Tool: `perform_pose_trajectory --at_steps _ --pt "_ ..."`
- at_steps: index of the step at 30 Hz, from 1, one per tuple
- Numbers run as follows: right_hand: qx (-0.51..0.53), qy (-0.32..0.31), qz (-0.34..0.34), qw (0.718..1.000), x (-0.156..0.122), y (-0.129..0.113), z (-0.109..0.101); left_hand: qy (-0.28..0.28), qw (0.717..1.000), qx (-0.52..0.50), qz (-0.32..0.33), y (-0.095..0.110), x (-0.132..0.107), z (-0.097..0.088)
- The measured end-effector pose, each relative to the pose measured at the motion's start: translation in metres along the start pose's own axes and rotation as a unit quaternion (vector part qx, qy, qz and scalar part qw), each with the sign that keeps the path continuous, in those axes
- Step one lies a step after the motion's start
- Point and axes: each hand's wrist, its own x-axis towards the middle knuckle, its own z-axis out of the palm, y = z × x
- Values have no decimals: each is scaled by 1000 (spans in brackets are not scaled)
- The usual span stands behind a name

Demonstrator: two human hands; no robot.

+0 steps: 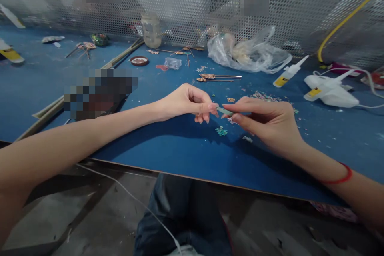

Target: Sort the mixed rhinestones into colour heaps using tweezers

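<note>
Above the blue table, my right hand (267, 118) pinches a slim pale green piece (225, 111) between thumb and fingers. Its exact kind is unclear. My left hand (195, 102) is closed in a pinch, thumb against forefinger, at the left end of that piece; whether it grips the piece or something tiny cannot be made out. Just below the hands lies a small heap of turquoise bits (221, 131), with a paler cluster (247, 139) to its right. Behind my right hand, many tiny coloured pieces (264, 97) are scattered. Gold-coloured hairpin-like sticks (220, 77) lie beyond my left hand.
A perforated metal screen (180, 0) rises at the back. Before it stand a cloudy jar (151, 30) and a clear plastic bag (246, 52). A glue bottle (289, 74) and a white corded device (333, 88) are at right. A pixelated dark object (99, 92) sits left, near my forearm.
</note>
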Motion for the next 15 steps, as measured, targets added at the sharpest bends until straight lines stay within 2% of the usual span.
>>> perform_pose_trajectory --at_steps 5,10,15 --pt "-17 1 -7 1000 -1 -2 2 5 1000 -16 -6 -2 0 0" --pt "-45 1 31 999 0 -2 0 -4 999 -35 -18 -2 0 -1" --pt "-18 -35 60 997 6 -2 -6 -1 999 1 -38 2 0 1"
